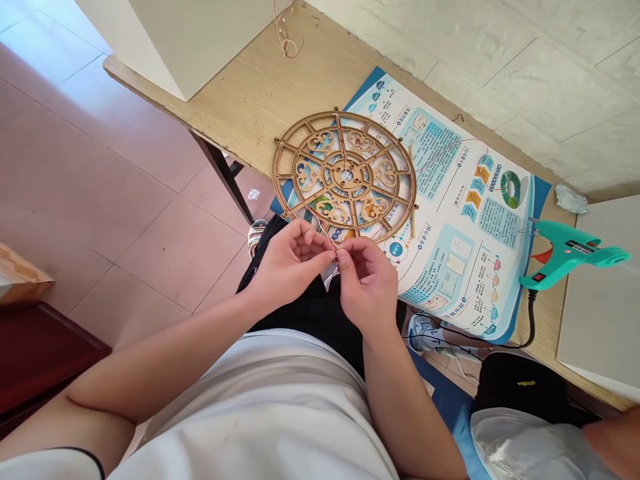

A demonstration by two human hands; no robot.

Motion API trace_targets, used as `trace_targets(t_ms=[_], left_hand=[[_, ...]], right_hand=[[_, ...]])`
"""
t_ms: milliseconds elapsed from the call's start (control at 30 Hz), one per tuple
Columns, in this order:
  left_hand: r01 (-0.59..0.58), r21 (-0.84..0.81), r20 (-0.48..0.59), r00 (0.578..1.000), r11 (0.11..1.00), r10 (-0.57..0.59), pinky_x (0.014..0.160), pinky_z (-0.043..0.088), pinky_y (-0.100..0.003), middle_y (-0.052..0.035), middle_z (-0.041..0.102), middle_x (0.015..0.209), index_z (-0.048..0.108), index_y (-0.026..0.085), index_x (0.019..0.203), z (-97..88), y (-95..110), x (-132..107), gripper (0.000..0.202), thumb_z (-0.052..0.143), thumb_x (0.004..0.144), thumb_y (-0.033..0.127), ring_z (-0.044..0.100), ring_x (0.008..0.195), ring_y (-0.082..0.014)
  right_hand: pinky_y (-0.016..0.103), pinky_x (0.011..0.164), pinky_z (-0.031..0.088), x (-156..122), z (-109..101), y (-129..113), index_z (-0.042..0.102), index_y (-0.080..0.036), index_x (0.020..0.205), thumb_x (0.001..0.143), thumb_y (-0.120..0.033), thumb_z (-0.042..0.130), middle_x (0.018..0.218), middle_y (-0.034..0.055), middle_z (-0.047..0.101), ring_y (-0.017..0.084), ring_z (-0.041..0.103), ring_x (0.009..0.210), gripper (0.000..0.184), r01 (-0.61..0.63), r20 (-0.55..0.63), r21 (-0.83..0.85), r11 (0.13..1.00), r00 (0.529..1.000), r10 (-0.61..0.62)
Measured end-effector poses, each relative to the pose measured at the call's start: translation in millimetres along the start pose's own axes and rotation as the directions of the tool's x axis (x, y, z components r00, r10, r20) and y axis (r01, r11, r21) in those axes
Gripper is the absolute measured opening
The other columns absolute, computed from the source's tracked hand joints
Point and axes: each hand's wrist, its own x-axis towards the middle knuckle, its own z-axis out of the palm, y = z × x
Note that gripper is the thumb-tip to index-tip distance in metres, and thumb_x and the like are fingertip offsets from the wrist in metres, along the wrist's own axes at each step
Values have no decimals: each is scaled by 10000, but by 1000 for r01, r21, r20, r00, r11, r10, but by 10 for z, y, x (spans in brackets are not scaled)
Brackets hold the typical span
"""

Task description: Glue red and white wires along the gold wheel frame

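A round laser-cut wooden wheel (345, 175) with ornate spokes lies on a blue-and-white instruction sheet (465, 213) on the table. Just in front of the wheel's near rim, my left hand (287, 263) and my right hand (367, 283) meet, both with fingers pinched together on a thin wire (334, 245) that runs up to the wheel. The fingertips nearly touch each other. What the wire ends in is hidden between my fingers.
A teal hot glue gun (570, 257) stands at the right on the wooden table (250, 93), its black cord hanging off the edge. A white box (190, 40) sits at the far left corner, a grey board (600, 313) at the right. Another person's knee (520, 387) is beside me.
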Motion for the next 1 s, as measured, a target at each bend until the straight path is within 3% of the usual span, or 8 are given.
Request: trace_targets(t_ms=[200, 367, 467, 567, 733, 900, 1000], left_hand=[[80, -31, 61, 995, 996, -78, 833, 580, -307, 25, 731, 808, 385, 224, 782, -34, 47, 48, 469, 840, 723, 126, 713, 774, -122], [42, 2, 77, 996, 999, -42, 810, 586, -282, 19, 738, 823, 433, 216, 802, -48, 79, 61, 401, 809, 749, 89, 714, 766, -113], [17, 20, 45, 999, 1000, -18, 839, 590, -267, 19, 736, 834, 503, 199, 832, -38, 100, 47, 331, 807, 763, 90, 713, 795, -104], [40, 21, -7, 999, 999, -39, 848, 592, -273, 18, 730, 833, 548, 190, 856, -14, 125, 36, 312, 832, 751, 111, 721, 810, -116], [115, -95, -8, 993, 989, -116, 853, 601, -305, 16, 711, 829, 629, 177, 913, -3, 122, 57, 275, 850, 750, 169, 706, 808, -131], [65, -73, -15, 998, 995, -66, 912, 580, -282, 6, 739, 856, 688, 195, 904, -83, 5, -33, 185, 839, 799, 205, 706, 871, -132], [167, -50, -50, 984, 985, -170, 893, 586, -271, -17, 756, 853, 728, 188, 863, -138, -84, -119, 173, 832, 829, 322, 716, 874, -148]], right_hand=[[319, 704, 596, 76, -17, -35, 632, -226, 907, 952, -322, 638, 845, 20, 698, 163, 670, 745, 106, -123, 32, 111, 986, 992, 120], [322, 728, 612, 99, -50, -54, 672, -229, 942, 953, -311, 669, 867, 17, 729, 162, 701, 768, 83, -117, 33, 113, 987, 993, 114], [360, 798, 620, 52, -63, -114, 692, -240, 1086, 972, -289, 675, 994, 51, 747, 192, 725, 898, 125, -12, -50, 15, 1000, 999, 13], [388, 802, 602, -32, -74, -177, 683, -249, 1086, 968, -263, 674, 1006, 62, 740, 214, 705, 914, 119, 104, -98, -235, 966, 987, -130], [398, 819, 597, -155, -96, -76, 643, -250, 1131, 956, -206, 664, 1021, 62, 765, 235, 720, 930, 181, 244, 38, -547, 801, 963, -267], [392, 773, 553, -182, -165, 69, 653, -240, 1037, 974, -90, 577, 923, 63, 754, 233, 697, 868, 180, 349, 102, -584, 733, 927, -360], [392, 790, 561, -163, -208, 23, 627, -232, 1053, 956, -52, 564, 918, 74, 738, 228, 674, 868, 214, 379, 45, -556, 740, 902, -429]])
